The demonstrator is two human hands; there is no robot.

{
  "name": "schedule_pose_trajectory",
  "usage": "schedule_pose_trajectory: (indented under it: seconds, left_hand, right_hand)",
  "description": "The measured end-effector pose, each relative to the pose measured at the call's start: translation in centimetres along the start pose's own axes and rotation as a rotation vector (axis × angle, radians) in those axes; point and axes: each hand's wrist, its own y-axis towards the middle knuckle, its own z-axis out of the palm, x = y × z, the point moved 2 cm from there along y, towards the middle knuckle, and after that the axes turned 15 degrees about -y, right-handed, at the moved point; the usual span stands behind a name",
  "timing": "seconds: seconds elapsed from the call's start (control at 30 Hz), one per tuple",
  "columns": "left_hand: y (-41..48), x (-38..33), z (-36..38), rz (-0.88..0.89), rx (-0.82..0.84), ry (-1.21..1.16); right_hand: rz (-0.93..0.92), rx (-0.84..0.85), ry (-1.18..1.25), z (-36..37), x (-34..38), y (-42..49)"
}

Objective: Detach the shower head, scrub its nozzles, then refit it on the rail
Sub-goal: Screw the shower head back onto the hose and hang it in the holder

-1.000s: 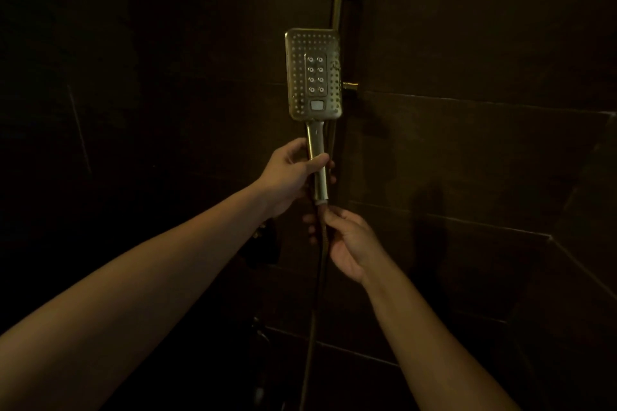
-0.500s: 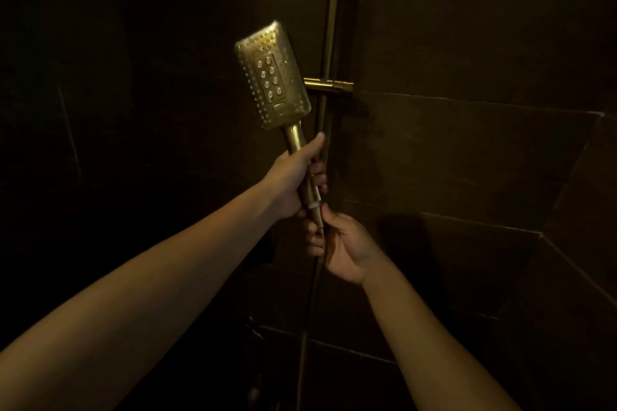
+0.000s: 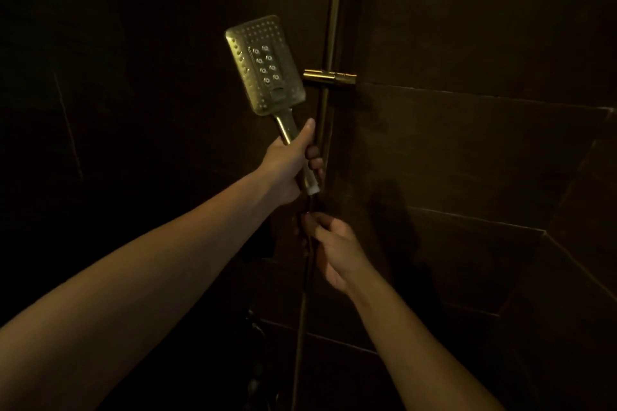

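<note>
A brass, rectangular shower head (image 3: 265, 65) with rows of nozzles is off its holder and tilts to the left, its face toward me. My left hand (image 3: 290, 163) grips its handle. A white ring shows at the handle's lower end. Just below, my right hand (image 3: 330, 243) holds the hose (image 3: 302, 317), which hangs down. The vertical brass rail (image 3: 330, 27) stands right of the head, with its empty holder bracket (image 3: 329, 76) sticking out at mid height.
Dark tiled walls surround the shower, meeting in a corner at the right (image 3: 547, 230). A dim tap fitting (image 3: 257, 330) sits low near the hose. The light is very poor.
The shower head has come out of the rail's holder and swung left and down, tilting. My right hand has slid lower along the hose.
</note>
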Motion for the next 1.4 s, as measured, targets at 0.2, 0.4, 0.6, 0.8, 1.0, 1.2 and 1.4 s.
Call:
schedule_pose_trajectory:
  seconds: [0.2,0.4,0.6,0.8,1.0,1.2,1.4]
  left_hand:
    - [-0.3,1.0,-1.0,0.059,0.022,0.157]
    - [-0.2,1.6,-0.9,0.100,0.058,0.205]
    - [-0.1,0.8,-0.2,0.030,0.152,0.221]
    - [-0.3,-0.2,0.4,-0.032,0.221,0.191]
    - [-0.1,0.1,0.2,0.046,0.193,0.221]
    - [-0.5,0.4,-0.8,0.084,0.113,0.147]
    - [-0.7,0.6,-1.2,0.025,0.137,0.153]
  right_hand:
    - [-0.060,-0.094,-0.090,-0.5,0.2,0.4]
    - [-0.088,-0.116,-0.090,-0.6,-0.4,0.6]
    - [-0.098,-0.032,0.069,-0.8,0.7,0.6]
    - [-0.015,0.203,0.284,-0.4,1.8,0.8]
    - [0.000,0.114,0.217,-0.2,2.0,1.0]
    - [0.033,-0.005,0.222,-0.5,1.0,1.6]
    - [0.036,0.096,0.219,0.1,0.3,1.6]
